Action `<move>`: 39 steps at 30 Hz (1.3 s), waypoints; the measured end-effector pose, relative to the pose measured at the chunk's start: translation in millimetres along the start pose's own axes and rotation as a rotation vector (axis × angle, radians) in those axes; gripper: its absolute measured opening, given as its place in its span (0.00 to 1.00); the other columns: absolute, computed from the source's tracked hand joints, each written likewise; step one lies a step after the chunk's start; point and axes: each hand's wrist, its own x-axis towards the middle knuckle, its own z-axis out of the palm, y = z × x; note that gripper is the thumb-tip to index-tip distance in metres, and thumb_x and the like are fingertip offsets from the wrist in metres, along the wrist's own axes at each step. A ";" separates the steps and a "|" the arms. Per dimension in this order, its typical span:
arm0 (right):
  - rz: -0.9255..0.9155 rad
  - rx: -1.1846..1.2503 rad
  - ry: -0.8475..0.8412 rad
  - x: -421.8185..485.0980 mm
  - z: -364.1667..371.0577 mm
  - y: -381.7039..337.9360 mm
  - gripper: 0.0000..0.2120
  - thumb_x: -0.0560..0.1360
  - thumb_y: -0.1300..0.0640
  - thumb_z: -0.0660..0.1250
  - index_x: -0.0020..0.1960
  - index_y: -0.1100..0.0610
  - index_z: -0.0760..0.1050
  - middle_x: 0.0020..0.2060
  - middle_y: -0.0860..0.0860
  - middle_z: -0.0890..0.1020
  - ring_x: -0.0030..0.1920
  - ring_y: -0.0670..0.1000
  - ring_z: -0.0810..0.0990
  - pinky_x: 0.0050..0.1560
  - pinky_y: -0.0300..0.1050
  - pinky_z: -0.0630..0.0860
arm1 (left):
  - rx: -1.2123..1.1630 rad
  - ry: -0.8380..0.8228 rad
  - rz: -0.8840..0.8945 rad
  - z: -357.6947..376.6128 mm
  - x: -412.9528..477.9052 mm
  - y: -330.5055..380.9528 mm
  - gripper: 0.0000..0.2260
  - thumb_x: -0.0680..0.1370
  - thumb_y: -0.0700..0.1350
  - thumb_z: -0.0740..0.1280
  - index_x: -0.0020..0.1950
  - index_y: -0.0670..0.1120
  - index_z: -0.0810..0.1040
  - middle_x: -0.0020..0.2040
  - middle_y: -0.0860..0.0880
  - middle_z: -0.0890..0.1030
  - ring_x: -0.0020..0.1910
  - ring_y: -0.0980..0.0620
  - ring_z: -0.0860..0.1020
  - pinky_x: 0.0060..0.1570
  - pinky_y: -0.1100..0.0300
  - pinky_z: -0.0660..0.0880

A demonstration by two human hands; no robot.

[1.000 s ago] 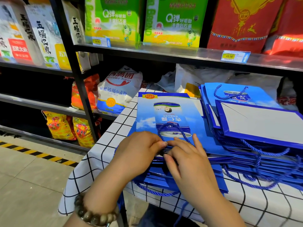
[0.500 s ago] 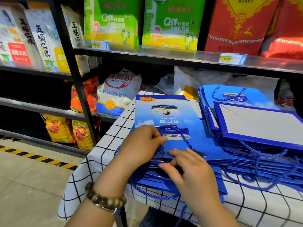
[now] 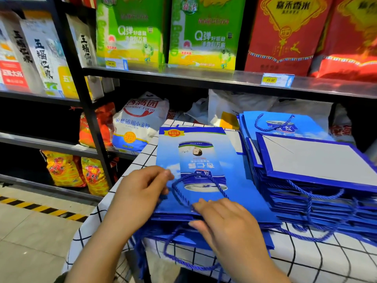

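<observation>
A stack of flat blue paper gift bags lies on a table covered with a white grid-pattern cloth point(image 3: 318, 260). The top blue bag point(image 3: 195, 160) shows a printed can and has a blue rope handle. My left hand point(image 3: 140, 199) grips the left edge of that top bag near its opening, fingers curled over it. My right hand point(image 3: 226, 223) lies at the bag's near edge, fingers spread, with its fingertips on the opening and the rope handle. A second, taller stack of blue bags point(image 3: 310, 160) sits to the right, its top one showing a white panel.
Black metal shelving point(image 3: 183, 76) stands right behind the table with green and red rice bags above. A white flour sack point(image 3: 138, 123) and orange bags sit on lower shelves at left. Tiled floor with yellow-black tape point(image 3: 40, 207) lies to the left.
The top bag's near edge has lifted slightly off the stack. My left hand moved outward to the bag's left edge, and my right hand slid down to the near edge.
</observation>
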 end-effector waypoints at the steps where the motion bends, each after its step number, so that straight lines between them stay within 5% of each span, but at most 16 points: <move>1: 0.016 0.010 0.043 2.2 -3.4 -0.5 0.24 0.79 0.43 0.50 0.43 0.53 0.81 0.33 0.45 0.82 0.32 0.48 0.78 0.39 0.39 0.67 | -0.078 0.031 0.000 -6.5 0.6 -1.3 0.13 0.78 0.41 0.61 0.38 0.50 0.80 0.32 0.55 0.81 0.30 0.62 0.77 0.36 0.63 0.73; 3: 0.052 0.036 0.125 8.7 -12.0 1.2 0.24 0.80 0.45 0.50 0.43 0.54 0.81 0.30 0.46 0.80 0.30 0.49 0.76 0.35 0.39 0.66 | -0.137 -0.114 -0.011 -21.2 12.4 -30.6 0.09 0.77 0.45 0.64 0.40 0.50 0.82 0.38 0.55 0.83 0.43 0.63 0.79 0.41 0.73 0.71; 5: 0.077 0.054 0.184 14.3 -19.6 3.7 0.23 0.80 0.45 0.51 0.42 0.55 0.81 0.29 0.47 0.79 0.31 0.48 0.74 0.34 0.40 0.66 | -0.124 -0.265 -0.205 -30.4 17.4 -80.2 0.12 0.62 0.62 0.74 0.37 0.56 0.84 0.44 0.61 0.82 0.61 0.52 0.75 0.47 0.69 0.71; 7: 0.085 0.068 0.225 18.1 -24.5 4.1 0.23 0.80 0.46 0.52 0.43 0.56 0.81 0.28 0.47 0.79 0.33 0.49 0.71 0.34 0.39 0.65 | -0.149 -0.242 -0.122 -36.1 15.9 -111.5 0.14 0.63 0.63 0.72 0.42 0.57 0.84 0.48 0.61 0.82 0.66 0.50 0.72 0.52 0.62 0.71; 10: 0.145 0.143 0.275 16.0 -26.8 -1.4 0.23 0.80 0.46 0.53 0.43 0.58 0.82 0.28 0.48 0.79 0.34 0.48 0.71 0.34 0.36 0.65 | -0.200 -0.020 0.023 -22.7 7.9 -38.9 0.10 0.71 0.53 0.61 0.46 0.59 0.81 0.56 0.63 0.78 0.59 0.67 0.72 0.55 0.70 0.68; 13: 0.191 0.199 0.293 16.4 -34.7 -1.2 0.24 0.79 0.45 0.54 0.42 0.58 0.82 0.28 0.48 0.79 0.33 0.48 0.72 0.33 0.36 0.67 | -0.098 0.001 0.164 -14.1 2.2 -29.7 0.14 0.70 0.46 0.70 0.48 0.65 0.74 0.61 0.66 0.72 0.62 0.69 0.68 0.56 0.76 0.63; 15: 0.110 0.189 0.277 22.5 -48.7 0.6 0.22 0.79 0.45 0.56 0.42 0.57 0.82 0.28 0.47 0.79 0.33 0.47 0.71 0.34 0.36 0.66 | 0.071 -0.084 0.189 -14.2 10.5 -27.9 0.19 0.63 0.54 0.76 0.47 0.65 0.71 0.63 0.68 0.69 0.65 0.68 0.64 0.62 0.71 0.61; 17: 0.043 0.184 0.296 31.1 -64.7 1.4 0.18 0.77 0.46 0.59 0.44 0.55 0.82 0.30 0.47 0.80 0.34 0.46 0.72 0.37 0.37 0.68 | 0.049 -0.060 0.216 -12.8 15.9 -23.7 0.17 0.58 0.60 0.72 0.43 0.63 0.72 0.55 0.68 0.77 0.63 0.68 0.67 0.64 0.59 0.65; 20: 0.003 0.223 0.476 44.6 -84.2 7.5 0.11 0.74 0.49 0.66 0.51 0.55 0.76 0.43 0.47 0.81 0.45 0.48 0.77 0.47 0.44 0.74 | -0.086 0.013 0.267 -8.5 24.6 -0.2 0.07 0.65 0.49 0.72 0.34 0.55 0.75 0.33 0.64 0.80 0.38 0.71 0.76 0.43 0.74 0.71; 22: 0.007 0.246 0.662 49.5 -91.1 20.7 0.16 0.73 0.51 0.67 0.56 0.57 0.71 0.54 0.53 0.76 0.56 0.51 0.75 0.58 0.49 0.70 | -0.169 0.138 0.282 -8.2 33.2 10.6 0.13 0.69 0.36 0.73 0.38 0.53 0.74 0.27 0.64 0.78 0.29 0.71 0.75 0.31 0.77 0.69; 24: 0.200 0.357 0.792 55.3 -92.2 36.0 0.25 0.73 0.48 0.68 0.62 0.60 0.64 0.61 0.57 0.70 0.63 0.52 0.70 0.65 0.47 0.65 | -0.236 0.247 0.315 -14.5 40.9 25.3 0.12 0.68 0.37 0.72 0.42 0.52 0.73 0.29 0.64 0.80 0.30 0.70 0.76 0.32 0.77 0.69; 28: 0.651 0.894 0.414 79.0 -75.2 53.5 0.35 0.59 0.47 0.73 0.63 0.43 0.64 0.61 0.46 0.75 0.62 0.42 0.73 0.64 0.41 0.69 | -0.456 0.393 0.383 -34.2 59.0 56.1 0.11 0.73 0.33 0.66 0.44 0.50 0.75 0.32 0.66 0.81 0.33 0.68 0.77 0.35 0.73 0.73; 31: 0.703 1.025 0.236 93.6 -62.9 62.2 0.21 0.58 0.54 0.72 0.51 0.50 0.74 0.42 0.39 0.84 0.45 0.38 0.81 0.46 0.36 0.77 | -0.421 0.365 0.433 -41.2 66.4 79.3 0.06 0.73 0.40 0.68 0.46 0.50 0.77 0.35 0.63 0.82 0.34 0.68 0.77 0.34 0.71 0.73; 35: 0.768 0.972 0.300 100.7 -75.8 69.4 0.17 0.62 0.58 0.76 0.49 0.53 0.76 0.42 0.47 0.84 0.42 0.47 0.83 0.43 0.45 0.78 | -0.281 0.282 0.416 -44.2 78.3 89.7 0.32 0.63 0.44 0.77 0.63 0.46 0.68 0.56 0.54 0.79 0.51 0.60 0.79 0.49 0.63 0.75; 37: 0.776 0.933 0.301 104.7 -93.1 78.8 0.15 0.64 0.61 0.74 0.48 0.54 0.75 0.43 0.48 0.84 0.39 0.44 0.82 0.39 0.42 0.79 | -0.140 0.189 0.439 -38.7 81.8 95.6 0.48 0.55 0.47 0.81 0.70 0.52 0.59 0.62 0.60 0.72 0.58 0.62 0.74 0.56 0.67 0.71; 39: 0.729 0.914 0.266 112.6 -119.9 89.5 0.16 0.64 0.64 0.73 0.50 0.54 0.74 0.43 0.47 0.83 0.37 0.42 0.82 0.35 0.35 0.78 | -0.133 0.125 0.447 -30.4 84.5 109.8 0.51 0.53 0.49 0.80 0.71 0.56 0.57 0.61 0.63 0.72 0.57 0.66 0.74 0.53 0.71 0.71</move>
